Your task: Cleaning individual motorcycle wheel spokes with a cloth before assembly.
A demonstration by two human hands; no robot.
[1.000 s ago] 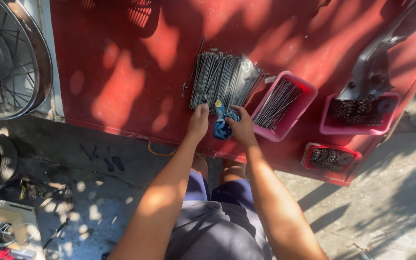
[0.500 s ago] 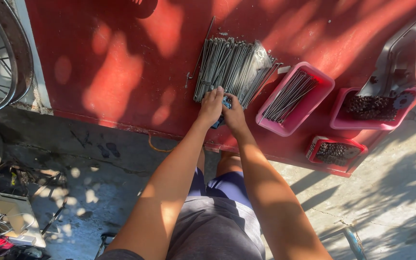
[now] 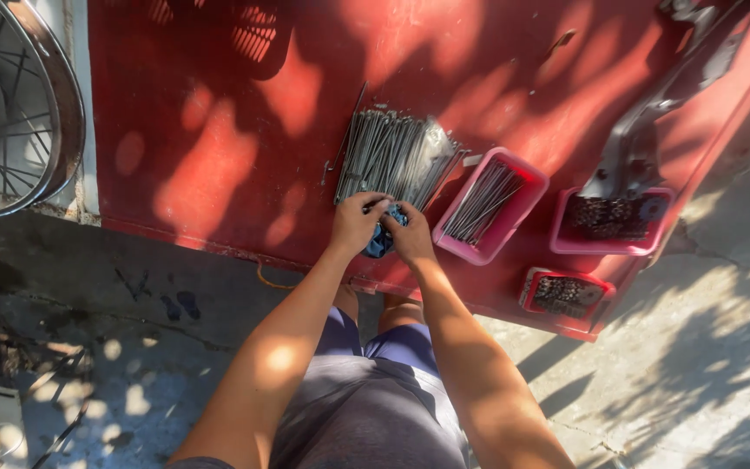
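Gripping a small blue object (image 3: 381, 241) together, left hand (image 3: 355, 222) and right hand (image 3: 410, 233) close fingers around it beside loose grey metal spokes (image 3: 390, 156) on red board (image 3: 219, 130); pink tray (image 3: 531, 187) part-filled, pile remains.

1. A bundle of spokes (image 3: 392, 156) lies on the board (image 3: 219, 130); both hands meet at its near end.
2. Right of it stands a tray of spokes (image 3: 492, 204); further right, two small trays (image 3: 609, 221).
3. A wheel (image 3: 10, 104) lies left of the board.
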